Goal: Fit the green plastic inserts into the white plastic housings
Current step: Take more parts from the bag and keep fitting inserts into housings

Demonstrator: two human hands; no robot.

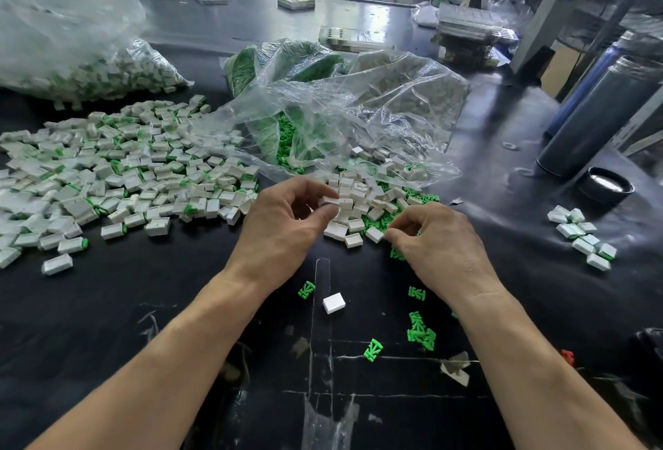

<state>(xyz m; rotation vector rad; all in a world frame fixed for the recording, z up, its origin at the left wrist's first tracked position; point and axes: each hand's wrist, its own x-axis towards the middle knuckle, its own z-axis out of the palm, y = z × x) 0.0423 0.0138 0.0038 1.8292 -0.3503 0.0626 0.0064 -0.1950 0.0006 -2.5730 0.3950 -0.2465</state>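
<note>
My left hand (287,220) pinches a white housing (329,200) between thumb and fingers, just above a heap of loose white housings (362,198) mixed with green inserts (380,222). My right hand (437,238) hovers at the heap's right edge with fingers curled toward the thumb over the green inserts; whether it holds one is hidden. A single white housing (334,303) and a few stray green inserts (421,333) lie on the black table near me.
A wide spread of housings fitted with green inserts (118,170) covers the left. Clear bags of green inserts (287,66) and white housings (401,98) lie behind the heap. A small group of fitted housings (583,238), a black lid (608,186) and dark cylinders (602,116) stand right.
</note>
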